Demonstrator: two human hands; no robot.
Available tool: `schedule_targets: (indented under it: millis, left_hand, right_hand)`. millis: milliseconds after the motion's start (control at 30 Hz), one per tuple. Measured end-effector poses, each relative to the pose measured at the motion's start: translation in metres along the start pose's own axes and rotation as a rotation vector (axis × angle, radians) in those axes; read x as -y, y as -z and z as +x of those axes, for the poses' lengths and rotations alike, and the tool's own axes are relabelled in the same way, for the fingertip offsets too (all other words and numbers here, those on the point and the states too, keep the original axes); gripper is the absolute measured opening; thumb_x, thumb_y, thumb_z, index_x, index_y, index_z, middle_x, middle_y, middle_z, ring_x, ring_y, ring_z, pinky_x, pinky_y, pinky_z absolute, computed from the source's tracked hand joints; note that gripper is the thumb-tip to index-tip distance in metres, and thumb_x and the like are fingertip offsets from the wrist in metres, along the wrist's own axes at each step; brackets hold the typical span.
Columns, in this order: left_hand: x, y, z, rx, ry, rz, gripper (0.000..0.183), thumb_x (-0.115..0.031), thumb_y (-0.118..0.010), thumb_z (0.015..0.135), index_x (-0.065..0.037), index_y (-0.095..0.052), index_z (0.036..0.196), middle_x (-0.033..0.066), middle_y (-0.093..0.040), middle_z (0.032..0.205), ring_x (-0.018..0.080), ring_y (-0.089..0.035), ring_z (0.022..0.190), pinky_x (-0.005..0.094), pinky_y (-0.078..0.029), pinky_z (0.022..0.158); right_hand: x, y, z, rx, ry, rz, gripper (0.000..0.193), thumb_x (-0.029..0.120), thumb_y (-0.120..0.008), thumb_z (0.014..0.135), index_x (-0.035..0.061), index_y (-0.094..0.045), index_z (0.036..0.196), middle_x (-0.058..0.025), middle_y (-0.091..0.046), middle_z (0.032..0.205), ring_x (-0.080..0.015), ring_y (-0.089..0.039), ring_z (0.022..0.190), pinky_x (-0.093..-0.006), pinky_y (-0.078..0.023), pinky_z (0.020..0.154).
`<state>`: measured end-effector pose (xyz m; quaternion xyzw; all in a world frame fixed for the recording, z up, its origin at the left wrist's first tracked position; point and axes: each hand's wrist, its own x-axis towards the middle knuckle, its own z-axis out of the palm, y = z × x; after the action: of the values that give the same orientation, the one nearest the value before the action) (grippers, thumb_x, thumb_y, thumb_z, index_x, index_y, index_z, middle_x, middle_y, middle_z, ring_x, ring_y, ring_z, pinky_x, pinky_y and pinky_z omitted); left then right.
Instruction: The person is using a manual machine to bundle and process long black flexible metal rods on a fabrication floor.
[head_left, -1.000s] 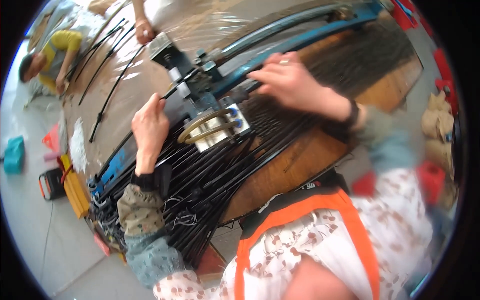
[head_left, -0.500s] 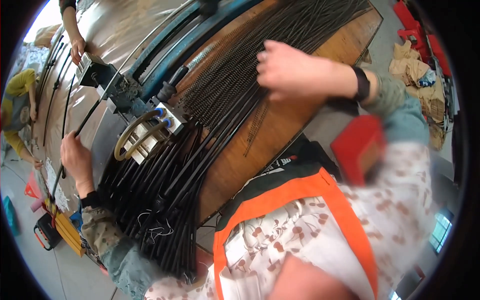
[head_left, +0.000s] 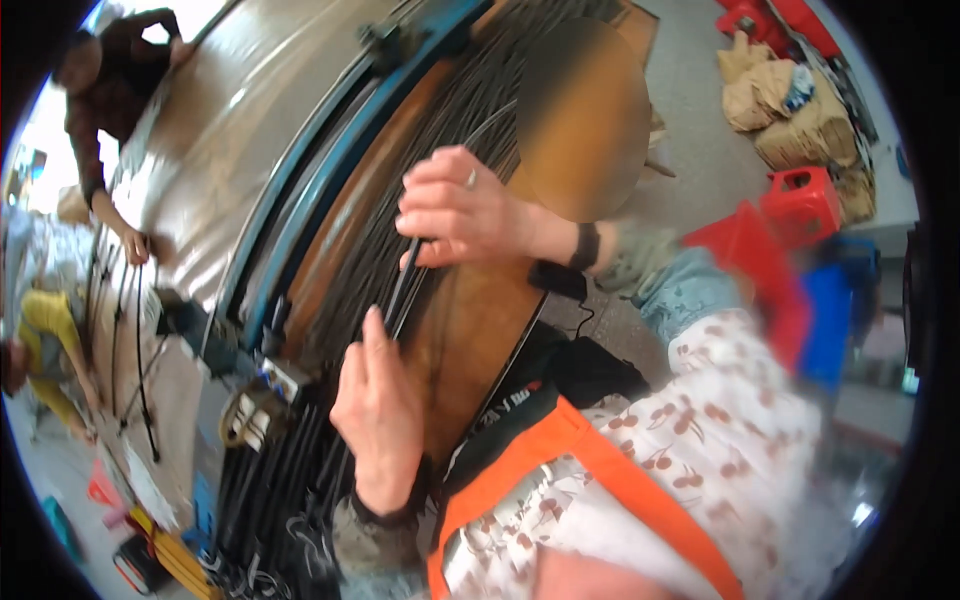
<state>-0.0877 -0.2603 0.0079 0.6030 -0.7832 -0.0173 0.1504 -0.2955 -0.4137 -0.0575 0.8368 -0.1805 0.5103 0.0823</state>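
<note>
My right hand (head_left: 458,212) is closed round a slender black cable (head_left: 401,297) above the table, its fingers curled over it. A thin, paler length runs up and right beyond that hand. Lower down, my left hand (head_left: 378,425) meets the cable's lower part, with fingers pointing up and pressed together against it; its thumb is mostly hidden. Beneath and behind both hands lies a bundle of long dark rods and springs (head_left: 420,150). Left of my left hand, several black tubes (head_left: 275,480) lie beside a metal clamp block with hoses (head_left: 255,415).
A blue rail machine (head_left: 330,190) runs along the wooden table (head_left: 460,350). Two co-workers are at the far left, one person's hand (head_left: 135,245) at black cables on a covered table (head_left: 225,130). Red stools (head_left: 800,205) and brown sacks (head_left: 765,95) stand right. A blurred oval hides part of the table.
My left hand has come away from the clamp block, moving right. My right hand has moved left and down and now grips the cable. The view has shifted; a co-worker's hand has left the machine.
</note>
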Motion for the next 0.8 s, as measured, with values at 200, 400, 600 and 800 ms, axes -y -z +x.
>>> schedule_targets:
  millis: [200, 400, 600, 800]
  left_hand:
    - [0.033, 0.058, 0.022, 0.011, -0.137, 0.257, 0.035, -0.009, -0.062, 0.093, -0.007, -0.059, 0.128, 0.0107, -0.057, 0.079, 0.03, -0.06, 0.064, 0.0415, -0.045, 0.051]
    - [0.093, 0.101, 0.026, -0.129, -0.044, 0.273, 0.03, -0.005, -0.056, 0.095, -0.008, -0.063, 0.124, 0.0143, -0.062, 0.086, 0.0352, -0.061, 0.073, 0.0437, -0.046, 0.061]
    - [0.115, 0.11, 0.006, 0.028, 0.001, 0.279, 0.029, -0.003, -0.057, 0.094, -0.007, -0.064, 0.122, 0.0141, -0.056, 0.082, 0.0339, -0.058, 0.075, 0.0444, -0.045, 0.066]
    - [0.113, 0.107, -0.003, 0.131, -0.034, 0.124, 0.044, 0.01, -0.055, 0.085, -0.003, -0.059, 0.128, 0.0158, -0.052, 0.084, 0.0339, -0.054, 0.078, 0.0424, -0.044, 0.07]
  right_hand:
    - [-0.032, 0.021, 0.012, 0.147, -0.29, -0.259, 0.014, 0.018, -0.066, 0.092, 0.0105, -0.065, 0.104, -0.0043, -0.058, 0.065, -0.0177, -0.061, 0.057, -0.0316, -0.05, 0.046]
    - [-0.018, -0.002, 0.034, 0.19, -0.499, 0.48, 0.062, 0.04, -0.067, 0.093, 0.0065, -0.051, 0.142, -0.0067, -0.065, 0.08, -0.019, -0.065, 0.071, -0.0308, -0.054, 0.065]
    - [-0.008, -0.021, 0.026, 0.063, -0.502, 0.374, 0.022, 0.018, -0.08, 0.081, 0.0135, -0.077, 0.103, 0.001, -0.065, 0.074, -0.0134, -0.056, 0.072, -0.0294, -0.048, 0.062]
    - [0.043, -0.06, 0.061, -0.08, -0.094, 0.326, 0.037, 0.035, -0.079, 0.077, 0.0184, -0.073, 0.11, 0.0051, -0.062, 0.074, -0.014, -0.058, 0.071, -0.0277, -0.051, 0.058]
